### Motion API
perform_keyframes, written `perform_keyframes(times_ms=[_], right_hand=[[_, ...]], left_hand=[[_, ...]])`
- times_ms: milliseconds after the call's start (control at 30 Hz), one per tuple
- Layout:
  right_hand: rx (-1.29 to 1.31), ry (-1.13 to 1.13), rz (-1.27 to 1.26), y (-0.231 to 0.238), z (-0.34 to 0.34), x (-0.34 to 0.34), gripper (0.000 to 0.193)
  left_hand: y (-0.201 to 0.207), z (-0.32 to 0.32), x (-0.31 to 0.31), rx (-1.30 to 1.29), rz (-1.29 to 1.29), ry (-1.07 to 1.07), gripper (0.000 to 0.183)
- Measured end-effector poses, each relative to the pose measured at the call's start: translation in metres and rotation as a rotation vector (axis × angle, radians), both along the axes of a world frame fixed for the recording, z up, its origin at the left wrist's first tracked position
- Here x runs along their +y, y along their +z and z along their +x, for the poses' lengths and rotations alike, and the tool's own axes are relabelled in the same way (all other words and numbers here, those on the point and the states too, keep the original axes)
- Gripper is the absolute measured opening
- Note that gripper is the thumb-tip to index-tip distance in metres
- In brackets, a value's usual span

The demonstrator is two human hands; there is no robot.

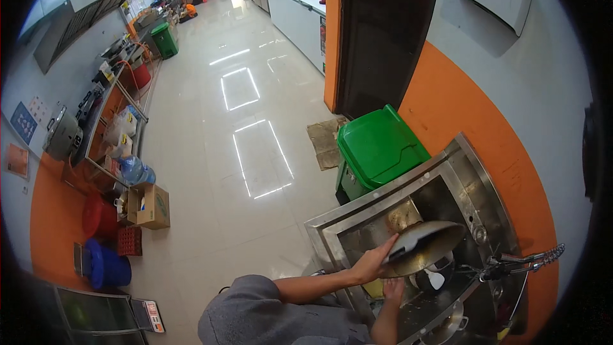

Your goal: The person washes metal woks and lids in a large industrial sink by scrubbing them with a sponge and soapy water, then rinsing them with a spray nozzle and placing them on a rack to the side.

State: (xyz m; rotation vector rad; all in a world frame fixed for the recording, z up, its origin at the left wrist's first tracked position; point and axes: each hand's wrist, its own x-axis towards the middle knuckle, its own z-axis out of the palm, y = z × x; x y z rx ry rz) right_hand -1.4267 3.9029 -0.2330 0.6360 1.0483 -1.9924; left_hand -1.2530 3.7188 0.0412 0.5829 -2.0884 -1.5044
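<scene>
Clearly, the pan [424, 260] and the right hand [394, 291] make the relation that matters here. The pan is tilted over the sink [351, 214], just ahead of both hands, its long axis in this view running from the lower left, near the wrists, up to the upper right. The left hand [375, 264] is the nearer one: its fingers are closed on the pan's near edge, beside a dark grey piece there. The right hand lies below that edge, towards the bottom of the view, with the pan up and to the right of it. Whether it touches the underside, and whether its fingers pinch anything, I cannot tell. A yellowish thing [375, 290] shows just left of it, too small to make out. Past the pan's lower side lies a white utensil [436, 279], with the tap [511, 262] farther right.
</scene>
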Motion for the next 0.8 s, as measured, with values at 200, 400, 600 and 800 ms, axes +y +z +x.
perform_keyframes(times_ms=[200, 400, 600, 800], right_hand=[[0.192, 0.320, -0.445, 0.136, 0.026, -0.112, 0.056], [0.260, 0.347, -0.279, 0.166, 0.028, -0.108, 0.054], [0.303, 0.219, 0.010, 0.170, 0.025, -0.056, 0.052], [0.421, 0.039, 0.338, 0.220, 0.026, -0.002, 0.051]], left_hand=[[-0.004, 0.005, -0.015, -0.030, -0.395, -0.196, 0.077], [-0.005, 0.012, -0.029, 0.078, -0.658, -0.174, 0.066], [-0.008, 0.023, -0.044, 0.118, -0.651, -0.173, 0.065], [-0.011, 0.013, -0.072, 0.087, -0.878, -0.364, 0.060]])
